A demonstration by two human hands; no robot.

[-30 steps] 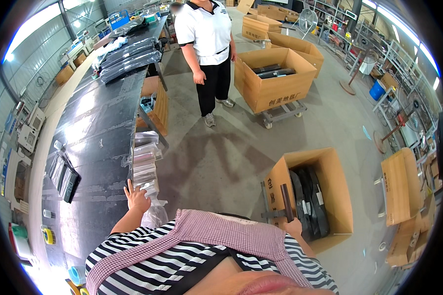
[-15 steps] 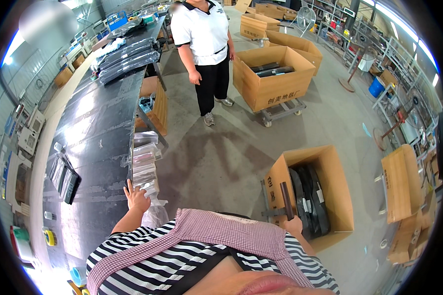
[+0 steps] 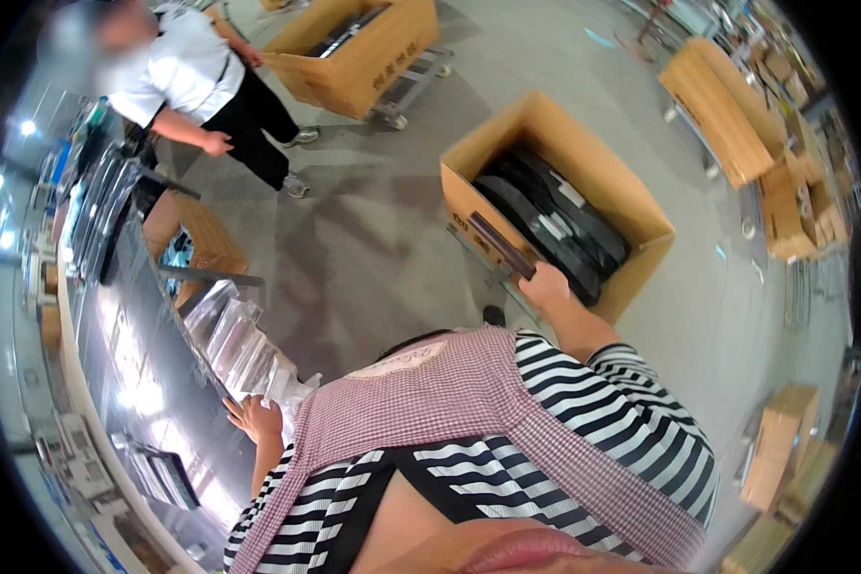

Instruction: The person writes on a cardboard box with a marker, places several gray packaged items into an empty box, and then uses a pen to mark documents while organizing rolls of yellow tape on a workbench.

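My right hand (image 3: 543, 285) is closed around a dark flat rectangular panel (image 3: 500, 246), holding it just outside the near wall of an open cardboard box (image 3: 557, 122) filled with several similar black panels (image 3: 555, 220). My left hand (image 3: 252, 417) rests with fingers spread on the edge of the long dark glossy table (image 3: 129, 354), touching a pile of clear plastic bags (image 3: 239, 335). My striped shirt and checked apron fill the lower part of the view.
Another person (image 3: 196, 86) in a white shirt and black trousers stands at the far end of the table. A second box on a wheeled cart (image 3: 364, 57) stands behind them. More cardboard boxes (image 3: 727, 105) sit to the right, and several dark panels (image 3: 100, 210) lie on the table.
My head has turned, shifting the whole view to the left. My right hand still grips the dark panel at the box, and my left hand stays on the table edge.
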